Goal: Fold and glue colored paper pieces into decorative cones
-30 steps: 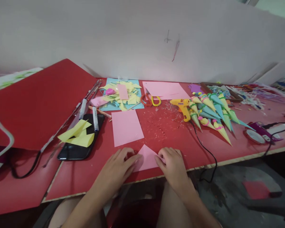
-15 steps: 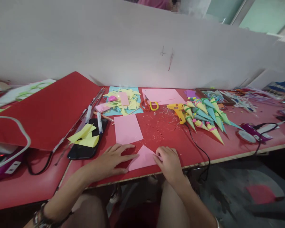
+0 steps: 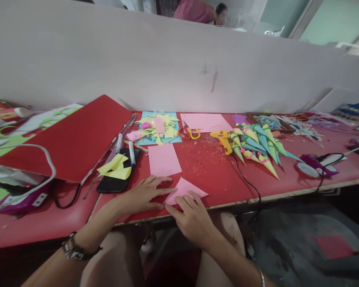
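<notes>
Head view: my left hand lies flat on the red table, fingers spread and released, the tips reaching toward the left corner of the folded pink paper. That paper sits at the near edge of the table, between my two hands, folded into a pointed, roughly triangular shape. My right hand comes up from below the table edge, its fingers loose and pressing down on the paper's near edge; they grasp nothing, though whether a thumb is tucked under the paper I cannot tell from here.

Just beyond the folded piece lies a flat pink sheet. To its left a black phone carries yellow paper pieces and a marker. Farther back a heap of yellow scraps rests on blue paper, with scissors just beside it. To the right are a yellow glue gun and a row of paper cones, well apart from my hands. A red board leans at the left.
</notes>
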### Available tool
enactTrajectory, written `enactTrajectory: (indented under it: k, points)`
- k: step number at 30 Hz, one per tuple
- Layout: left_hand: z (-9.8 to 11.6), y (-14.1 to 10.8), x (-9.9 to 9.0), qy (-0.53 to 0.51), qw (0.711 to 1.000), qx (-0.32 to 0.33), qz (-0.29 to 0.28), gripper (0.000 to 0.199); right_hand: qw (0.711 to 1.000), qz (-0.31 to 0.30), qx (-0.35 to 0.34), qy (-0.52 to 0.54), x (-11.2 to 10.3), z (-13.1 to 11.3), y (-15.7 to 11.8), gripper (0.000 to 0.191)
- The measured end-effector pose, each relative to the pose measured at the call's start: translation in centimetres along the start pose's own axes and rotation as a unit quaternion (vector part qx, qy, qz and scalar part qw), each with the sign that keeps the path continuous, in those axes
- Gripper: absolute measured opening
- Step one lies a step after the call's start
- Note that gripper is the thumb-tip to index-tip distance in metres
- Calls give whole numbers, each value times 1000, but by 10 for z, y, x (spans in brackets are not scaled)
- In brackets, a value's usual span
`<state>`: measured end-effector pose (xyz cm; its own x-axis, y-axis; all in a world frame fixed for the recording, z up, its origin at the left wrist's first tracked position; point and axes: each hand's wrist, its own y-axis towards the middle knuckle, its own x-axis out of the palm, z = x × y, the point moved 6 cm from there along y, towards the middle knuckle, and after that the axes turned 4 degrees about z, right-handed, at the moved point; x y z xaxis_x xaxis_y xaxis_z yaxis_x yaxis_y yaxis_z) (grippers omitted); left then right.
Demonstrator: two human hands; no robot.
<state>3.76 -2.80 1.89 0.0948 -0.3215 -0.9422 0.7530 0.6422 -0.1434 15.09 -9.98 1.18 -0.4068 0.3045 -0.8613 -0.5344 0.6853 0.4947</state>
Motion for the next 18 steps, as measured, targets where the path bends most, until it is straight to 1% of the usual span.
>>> enactTrajectory:
  k: [3,6,11,18]
  points:
    - [1,0,0,-5,1000,0,2,54,1000,7,16,22,-7,10,-4,27]
    - [2,0,-2,-14,1000,-1,4,54,998,23,46,35,-18,27,-13,24]
    - [3,-2,-3,-23,1000,-12,-12,53,996,34,77,28,-31,51,-32,26]
    - [3,0,-4,-20,999,-22,-28,51,994,35,107,12,-42,71,-50,29]
